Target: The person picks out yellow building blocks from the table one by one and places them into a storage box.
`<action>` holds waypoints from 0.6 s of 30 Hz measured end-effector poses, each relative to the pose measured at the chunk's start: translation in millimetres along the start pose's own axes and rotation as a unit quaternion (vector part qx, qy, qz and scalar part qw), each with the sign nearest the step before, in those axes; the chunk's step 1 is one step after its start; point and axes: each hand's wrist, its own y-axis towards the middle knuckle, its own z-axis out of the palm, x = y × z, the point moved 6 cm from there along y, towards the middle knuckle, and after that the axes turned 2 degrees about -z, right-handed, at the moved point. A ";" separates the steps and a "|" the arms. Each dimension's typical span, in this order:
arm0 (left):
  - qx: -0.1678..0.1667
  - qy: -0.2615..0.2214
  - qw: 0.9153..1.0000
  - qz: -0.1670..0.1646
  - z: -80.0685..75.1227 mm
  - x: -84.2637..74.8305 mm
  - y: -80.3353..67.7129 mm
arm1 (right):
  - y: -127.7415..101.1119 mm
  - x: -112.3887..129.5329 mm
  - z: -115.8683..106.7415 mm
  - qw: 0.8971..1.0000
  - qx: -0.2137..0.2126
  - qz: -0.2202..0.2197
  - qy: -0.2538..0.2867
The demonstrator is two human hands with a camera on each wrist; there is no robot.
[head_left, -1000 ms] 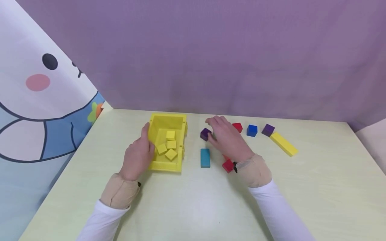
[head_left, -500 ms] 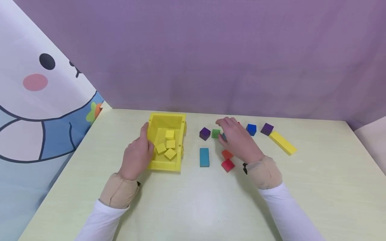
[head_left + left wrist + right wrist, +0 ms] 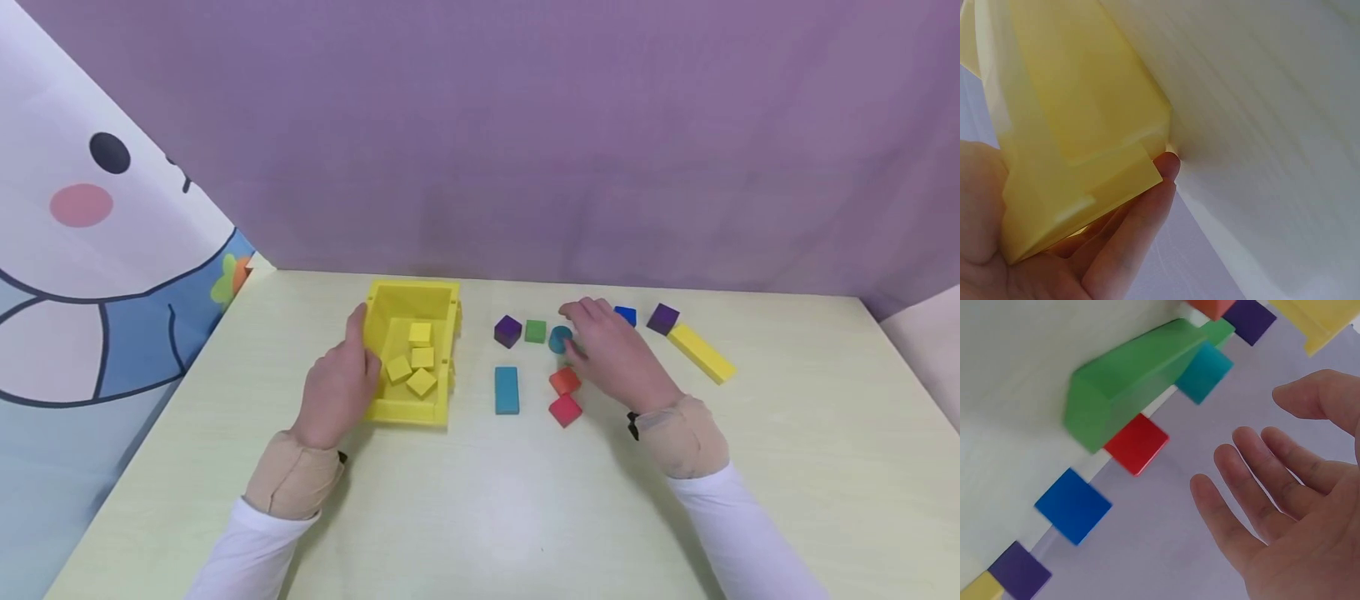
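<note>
bright, even light — wrist views blurred

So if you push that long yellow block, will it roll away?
Probably not: the long yellow block lies flat on the table, so it should slide. Its flat sides and corners give nothing to roll on. It looks stiff.

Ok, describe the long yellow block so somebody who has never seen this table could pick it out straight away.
Start from the yellow bin that the left hand holds, then look across the table, past the right hand, to the far right end of the row of loose blocks. The long yellow block lies flat and angled beside a purple cube; it is the only yellow piece outside the bin.
</note>
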 end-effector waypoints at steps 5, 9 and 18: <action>-0.003 -0.001 1.000 0.002 -0.7 -0.7 -0.7 | -5.6 -6.7 -2.0 1.000 -0.009 -0.003 -0.002; -0.003 -0.001 1.000 0.003 -1.1 -0.5 -1.2 | -9.3 -13.5 -3.2 1.000 -0.007 0.005 -0.002; -0.007 -0.003 1.000 0.008 -3.2 -1.8 -1.4 | -20.0 -31.7 -11.1 0.999 0.007 0.043 -0.018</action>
